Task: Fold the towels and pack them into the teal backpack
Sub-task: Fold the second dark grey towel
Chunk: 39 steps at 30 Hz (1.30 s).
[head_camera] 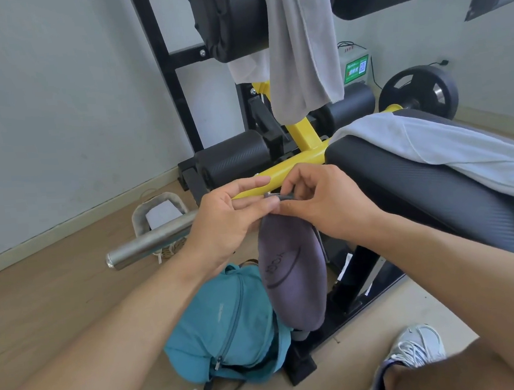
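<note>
The teal backpack [226, 325] lies on the wooden floor below my hands, its zip running across the top. A purple-grey pouch [291, 282] hangs above it. My right hand [321, 201] pinches the dark loop at the pouch's top. My left hand [232, 215] touches the same spot with its fingertips, the other fingers spread. One grey towel [298, 45] hangs from the black roller pad of the gym machine. A white towel [451, 153] is draped over the black padded bench at right.
A yellow and black gym machine frame [302, 156] stands in front of me. A steel bar [151, 241] sticks out to the left. A weight plate [420, 90] sits at the back right. My shoe [418, 345] is at the lower right.
</note>
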Motion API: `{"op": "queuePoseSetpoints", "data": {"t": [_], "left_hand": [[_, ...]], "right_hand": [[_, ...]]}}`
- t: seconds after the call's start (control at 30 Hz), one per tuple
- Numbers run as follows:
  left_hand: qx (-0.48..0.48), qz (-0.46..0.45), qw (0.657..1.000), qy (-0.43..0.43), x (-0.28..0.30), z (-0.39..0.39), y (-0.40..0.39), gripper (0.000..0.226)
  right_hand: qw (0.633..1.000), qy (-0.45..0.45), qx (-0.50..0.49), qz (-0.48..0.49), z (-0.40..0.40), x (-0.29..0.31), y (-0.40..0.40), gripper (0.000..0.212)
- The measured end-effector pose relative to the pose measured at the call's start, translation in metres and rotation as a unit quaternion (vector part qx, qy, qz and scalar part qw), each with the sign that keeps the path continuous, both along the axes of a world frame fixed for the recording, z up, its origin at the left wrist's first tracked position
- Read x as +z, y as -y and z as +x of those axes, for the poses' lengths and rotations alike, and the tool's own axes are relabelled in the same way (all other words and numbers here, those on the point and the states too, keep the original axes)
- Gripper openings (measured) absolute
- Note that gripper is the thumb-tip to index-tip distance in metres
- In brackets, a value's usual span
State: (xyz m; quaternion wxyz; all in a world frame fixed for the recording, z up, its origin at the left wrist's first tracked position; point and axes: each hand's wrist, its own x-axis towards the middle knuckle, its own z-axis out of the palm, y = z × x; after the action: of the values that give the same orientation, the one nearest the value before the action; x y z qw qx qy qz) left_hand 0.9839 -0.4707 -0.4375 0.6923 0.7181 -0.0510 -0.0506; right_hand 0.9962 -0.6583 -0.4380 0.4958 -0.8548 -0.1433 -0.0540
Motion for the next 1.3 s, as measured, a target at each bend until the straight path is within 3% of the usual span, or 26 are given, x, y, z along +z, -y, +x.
{"op": "queuePoseSetpoints", "data": {"t": [0.2,0.43,0.67,0.87,1.0,1.1,1.3], "left_hand": [[0.039,0.049,0.997,0.037,-0.004,0.006,-0.003,0.02],[0.159,0.043,0.984,0.064,-0.011,0.026,-0.029,0.018],[0.277,0.115,0.953,0.035,-0.034,0.046,-0.069,0.018],[0.314,0.129,0.94,0.0,-0.053,0.053,-0.089,0.02],[0.358,0.11,0.927,-0.011,-0.054,0.057,-0.094,0.024],[0.377,0.1,0.921,-0.003,-0.052,0.055,-0.095,0.029],[0.259,0.114,0.959,0.011,-0.053,0.05,-0.1,0.024]], "right_hand": [[0.998,-0.026,0.034,-0.05,0.002,-0.002,0.003,0.027],[0.96,-0.194,0.117,-0.166,0.02,-0.038,0.031,0.03],[0.941,-0.105,0.052,-0.319,0.029,-0.031,0.05,0.02],[0.951,-0.073,0.03,-0.299,0.034,-0.032,0.058,0.014],[0.959,-0.036,0.061,-0.276,0.033,-0.031,0.053,0.033],[0.963,-0.097,0.056,-0.245,0.029,-0.028,0.052,0.047],[0.986,-0.105,-0.106,-0.069,0.026,-0.024,0.059,0.046]]}}
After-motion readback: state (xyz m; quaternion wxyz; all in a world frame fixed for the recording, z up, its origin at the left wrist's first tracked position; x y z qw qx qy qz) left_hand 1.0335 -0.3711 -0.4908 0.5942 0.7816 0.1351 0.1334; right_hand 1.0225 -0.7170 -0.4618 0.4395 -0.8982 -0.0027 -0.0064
